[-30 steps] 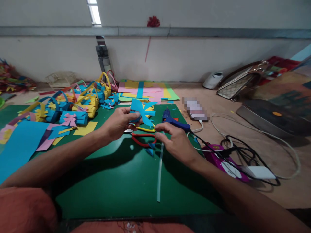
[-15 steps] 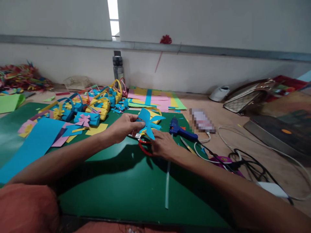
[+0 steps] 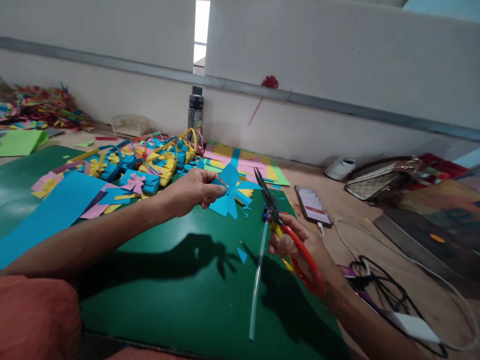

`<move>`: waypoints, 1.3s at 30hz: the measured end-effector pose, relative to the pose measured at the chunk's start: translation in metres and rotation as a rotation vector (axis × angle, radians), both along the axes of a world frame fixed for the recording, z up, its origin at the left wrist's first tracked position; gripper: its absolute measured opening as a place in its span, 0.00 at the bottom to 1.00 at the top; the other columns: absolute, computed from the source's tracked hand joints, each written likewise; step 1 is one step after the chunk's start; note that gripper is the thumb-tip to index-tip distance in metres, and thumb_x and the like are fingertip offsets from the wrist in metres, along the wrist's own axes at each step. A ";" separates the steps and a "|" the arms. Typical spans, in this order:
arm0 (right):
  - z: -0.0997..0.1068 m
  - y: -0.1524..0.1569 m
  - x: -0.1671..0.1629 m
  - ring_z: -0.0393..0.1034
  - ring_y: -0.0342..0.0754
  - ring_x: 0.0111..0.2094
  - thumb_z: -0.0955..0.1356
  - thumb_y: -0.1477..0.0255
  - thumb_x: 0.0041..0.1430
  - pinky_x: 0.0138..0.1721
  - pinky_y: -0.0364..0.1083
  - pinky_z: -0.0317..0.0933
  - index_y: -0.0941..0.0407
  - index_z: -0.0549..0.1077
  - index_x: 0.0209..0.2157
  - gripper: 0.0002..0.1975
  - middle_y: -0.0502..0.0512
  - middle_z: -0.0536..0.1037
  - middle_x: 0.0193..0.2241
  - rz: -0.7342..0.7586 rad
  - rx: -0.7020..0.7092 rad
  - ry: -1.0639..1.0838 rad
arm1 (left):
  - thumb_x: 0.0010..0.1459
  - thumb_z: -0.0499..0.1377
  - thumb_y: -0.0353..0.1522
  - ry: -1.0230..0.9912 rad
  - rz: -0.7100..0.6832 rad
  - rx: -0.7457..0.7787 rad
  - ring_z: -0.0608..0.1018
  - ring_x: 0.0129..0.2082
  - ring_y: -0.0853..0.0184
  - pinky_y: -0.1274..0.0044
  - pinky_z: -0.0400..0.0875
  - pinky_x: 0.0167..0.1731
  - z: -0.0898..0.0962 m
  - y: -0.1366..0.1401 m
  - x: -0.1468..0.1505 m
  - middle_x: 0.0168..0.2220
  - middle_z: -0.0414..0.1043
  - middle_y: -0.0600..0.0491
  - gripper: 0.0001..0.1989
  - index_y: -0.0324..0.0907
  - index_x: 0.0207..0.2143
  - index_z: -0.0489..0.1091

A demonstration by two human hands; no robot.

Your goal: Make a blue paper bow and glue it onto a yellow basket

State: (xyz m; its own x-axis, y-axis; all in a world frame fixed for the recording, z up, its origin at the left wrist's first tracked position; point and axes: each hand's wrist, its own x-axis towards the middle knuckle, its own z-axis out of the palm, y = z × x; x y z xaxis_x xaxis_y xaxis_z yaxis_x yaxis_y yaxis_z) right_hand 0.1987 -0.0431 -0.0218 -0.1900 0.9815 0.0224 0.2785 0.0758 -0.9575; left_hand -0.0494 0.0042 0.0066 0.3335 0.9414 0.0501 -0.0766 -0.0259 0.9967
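Between thumb and fingers, my left hand (image 3: pixel 200 189) pinches a blue paper flower (image 3: pixel 231 190) with pointed petals, held up above the green mat. My right hand (image 3: pixel 298 245) grips a pair of scissors (image 3: pixel 270 200) with red and yellow handles, the blades pointing up and away, to the right of the flower. Behind the scissors, the blue glue gun (image 3: pixel 265 215) is mostly hidden; its clear glue stick (image 3: pixel 256 285) runs toward me over the mat. A small blue paper scrap (image 3: pixel 242 255) lies below the flower.
Several small paper baskets (image 3: pixel 140 181) and a long blue paper strip (image 3: pixel 48 215) lie on the left of the green mat (image 3: pixel 180 310). Coloured sheets (image 3: pixel 277 172) and a bottle (image 3: pixel 195 112) stand behind. At right are a phone (image 3: pixel 313 206), cables (image 3: pixel 390 285) and a handbag (image 3: pixel 382 180).
My right hand has moved right, away from the flower, and lifted the scissors with the blades upward. The flower now shows more separate petals. A blue scrap has appeared on the mat.
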 end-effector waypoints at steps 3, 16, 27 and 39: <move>0.002 -0.012 0.004 0.70 0.50 0.30 0.66 0.46 0.46 0.34 0.48 0.65 0.53 0.64 0.46 0.32 0.51 0.68 0.26 0.073 0.006 -0.012 | 0.45 0.60 0.27 -0.019 0.038 -0.033 0.60 0.14 0.79 0.83 0.55 0.15 -0.003 0.005 0.000 0.15 0.58 0.60 0.09 0.39 0.17 0.62; -0.005 -0.008 0.015 0.49 0.40 0.19 0.65 0.48 0.48 0.18 0.41 0.48 0.53 0.65 0.34 0.23 0.45 0.60 0.20 0.374 -0.056 -0.224 | 0.51 0.60 0.28 -0.205 0.122 -0.196 0.75 0.24 0.71 0.77 0.74 0.24 -0.018 0.013 0.008 0.25 0.71 0.55 0.06 0.39 0.29 0.64; -0.012 -0.008 0.013 0.55 0.42 0.22 0.68 0.61 0.50 0.21 0.41 0.51 0.50 0.65 0.38 0.15 0.46 0.64 0.23 0.338 -0.244 -0.250 | 0.49 0.63 0.28 -0.027 0.015 -0.341 0.76 0.21 0.70 0.78 0.74 0.24 -0.020 0.002 0.018 0.20 0.70 0.55 0.07 0.36 0.26 0.65; -0.007 -0.005 0.006 0.51 0.40 0.22 0.66 0.58 0.53 0.22 0.41 0.49 0.53 0.63 0.35 0.15 0.43 0.59 0.22 0.381 -0.193 -0.336 | 0.51 0.60 0.26 0.023 0.005 -0.339 0.76 0.19 0.73 0.80 0.74 0.23 -0.024 -0.002 0.023 0.20 0.72 0.55 0.05 0.36 0.24 0.65</move>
